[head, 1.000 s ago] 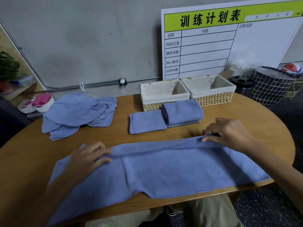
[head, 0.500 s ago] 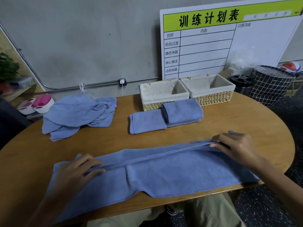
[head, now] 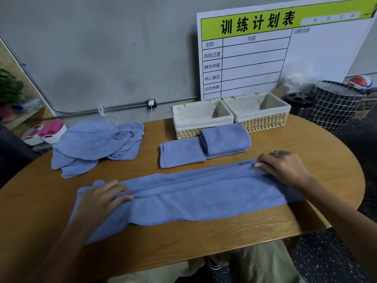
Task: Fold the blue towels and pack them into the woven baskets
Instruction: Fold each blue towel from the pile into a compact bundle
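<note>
Head view looks down on a wooden table [head: 306,139] where a long blue towel [head: 193,195] lies spread crosswise in front of the person, its near edge hanging a little over the table's front on the left. The left hand [head: 102,199] comes in from the lower left with the forearm angled up across the cloth; it rests palm down on the towel's left end, fingers curled over the raised fold with the thumb tucked against it, pinching the fabric. The right hand [head: 283,170] reaches in from the lower right, wrist bent slightly inward, palm down on the towel's right end, its fingers bent around the upper edge of the fold and gripping it. Between the two hands a folded ridge runs along the length of the towel. Just behind it lie two folded towels: a flat one [head: 181,152] and a thicker one [head: 225,140] touching its right side and partly overlapping it. Behind those stand two woven baskets with pale cloth liners, the left basket [head: 202,119] and the right basket [head: 259,111] side by side and touching. A loose heap of unfolded blue towels [head: 95,144] sits at the table's far left. A white board with a green header [head: 275,52] leans against the wall behind the baskets.
</note>
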Demonstrator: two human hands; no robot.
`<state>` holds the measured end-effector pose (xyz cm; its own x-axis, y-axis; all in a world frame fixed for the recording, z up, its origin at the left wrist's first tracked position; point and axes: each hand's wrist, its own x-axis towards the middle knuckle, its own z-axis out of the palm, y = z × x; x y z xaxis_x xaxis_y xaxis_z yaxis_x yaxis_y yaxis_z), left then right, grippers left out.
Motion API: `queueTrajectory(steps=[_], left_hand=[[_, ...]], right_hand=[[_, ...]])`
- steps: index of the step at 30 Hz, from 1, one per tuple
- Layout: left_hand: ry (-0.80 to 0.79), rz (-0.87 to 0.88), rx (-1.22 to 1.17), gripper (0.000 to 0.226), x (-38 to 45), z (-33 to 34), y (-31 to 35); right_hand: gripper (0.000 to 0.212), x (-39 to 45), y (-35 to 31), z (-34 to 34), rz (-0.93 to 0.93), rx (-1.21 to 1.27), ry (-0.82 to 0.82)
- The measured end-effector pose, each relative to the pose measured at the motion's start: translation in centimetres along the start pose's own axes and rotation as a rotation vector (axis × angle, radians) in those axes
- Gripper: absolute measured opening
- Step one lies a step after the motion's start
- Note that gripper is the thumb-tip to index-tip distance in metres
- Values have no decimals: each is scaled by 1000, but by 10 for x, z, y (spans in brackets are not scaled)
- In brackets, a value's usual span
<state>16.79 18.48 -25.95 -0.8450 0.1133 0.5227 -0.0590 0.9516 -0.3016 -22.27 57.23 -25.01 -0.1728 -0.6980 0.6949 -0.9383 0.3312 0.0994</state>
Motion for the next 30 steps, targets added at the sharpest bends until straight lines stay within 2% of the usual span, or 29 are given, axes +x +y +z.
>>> queueTrajectory(steps=[3,6,8,11,16,18,20,23,26,30], left_hand=[[44,-195,-103,20,-4,-25,2],[-52,-297,-228,32,-28,-29,-6],[-67,-247,-182,36,-39,-21,-7],[-57,-211,-149,15,-41,-22,-2],[-19,-231,-149,21,-37,-38,-6],[-77,-183,-152,23,-37,-43,-4],[-184,-161,-164,38,-40,-47,-2],[-296,-297,-202,52,-51,-51,-2],[-294,-591,-228,46,-47,-55,-11],[-295,-846,-229,43,-48,-42,-39]], right_hand=[[38,5,1,-19,-30,-33,87],[36,-12,5,-18,-102,-32,20],[37,-23,7,-9,-127,-32,-17],[38,-33,6,-3,-149,7,-34],[32,-37,7,-19,-164,58,-63],[33,-40,5,-25,-228,66,-88],[39,-49,5,-29,-258,90,-131],[52,-56,7,-40,-132,150,-187],[65,-48,11,-46,85,76,-176],[62,-29,23,-38,386,30,-293]])
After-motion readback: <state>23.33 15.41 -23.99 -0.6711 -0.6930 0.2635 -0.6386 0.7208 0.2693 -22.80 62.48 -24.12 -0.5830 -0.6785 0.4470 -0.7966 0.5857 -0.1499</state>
